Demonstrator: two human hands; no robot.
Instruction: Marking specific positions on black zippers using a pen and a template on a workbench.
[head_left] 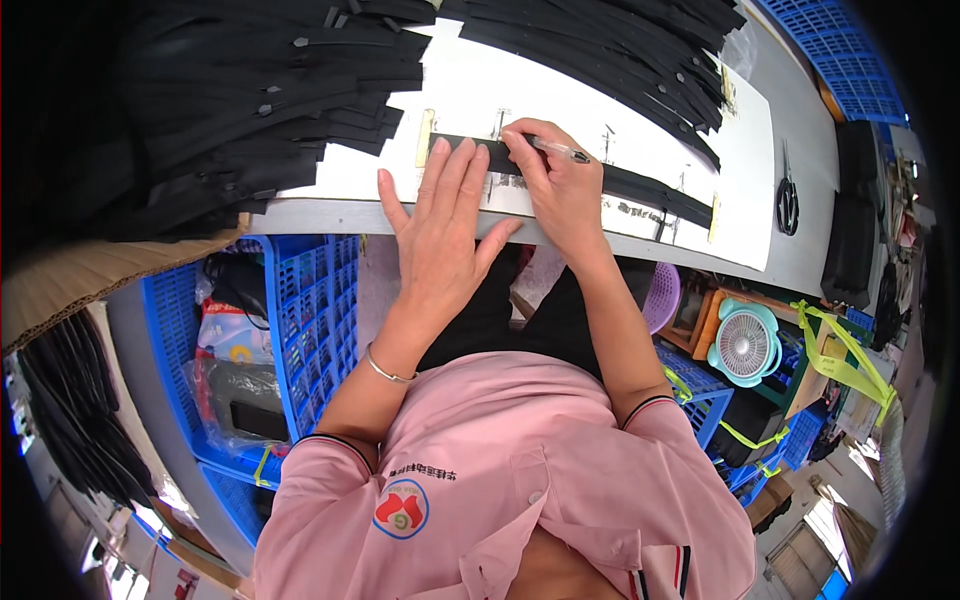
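Note:
A long black fabric strip (640,187) lies across a white board (745,190), which carries ink marks and yellowish tape tabs at the strip's ends. My left hand (445,205) rests flat with fingers extended, their tips pressing the strip near its left end. In my right hand (560,185) is a pen (556,149) with a clear barrel, pinched between thumb and fingers. The pen's tip is hidden behind my fingers, close to the strip's upper edge. Both hands are near the table's front edge.
Black strips (590,60) lie beyond the hands, and a large black pile (270,110) covers the left. Black-handled scissors (788,200) lie at right. Below the table are a blue crate (315,330) and a small turquoise fan (745,343).

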